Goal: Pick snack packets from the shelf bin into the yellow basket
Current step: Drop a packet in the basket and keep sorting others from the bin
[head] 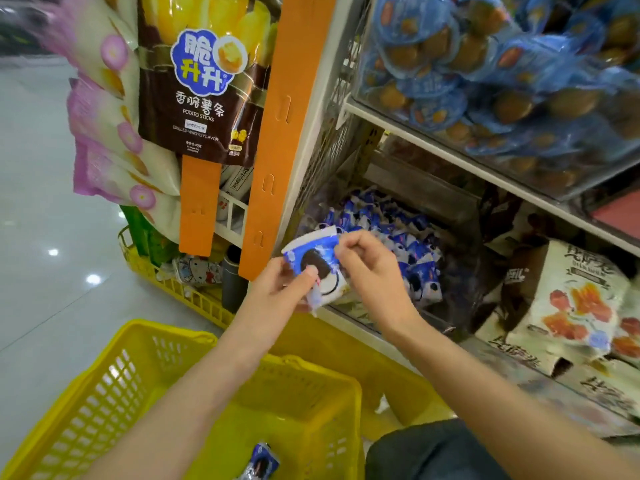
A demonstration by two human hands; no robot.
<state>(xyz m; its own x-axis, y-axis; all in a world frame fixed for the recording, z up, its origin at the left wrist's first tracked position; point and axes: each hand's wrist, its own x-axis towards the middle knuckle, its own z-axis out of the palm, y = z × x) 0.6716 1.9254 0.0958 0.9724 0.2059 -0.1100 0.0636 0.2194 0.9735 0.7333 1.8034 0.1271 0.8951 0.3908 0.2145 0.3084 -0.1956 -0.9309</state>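
A blue-and-white cookie snack packet is held between both hands in front of the shelf bin. My left hand pinches its lower left side with thumb on the front. My right hand pinches its upper right edge with curled fingers. Behind them the clear shelf bin holds several more blue-and-white packets. The yellow basket sits below on the floor, under my left forearm. One similar packet lies on its bottom.
Potato stick bags hang on an orange strip at the left. Blue jelly cups fill the upper bin. White snack bags sit at the right. A second yellow basket with goods stands behind.
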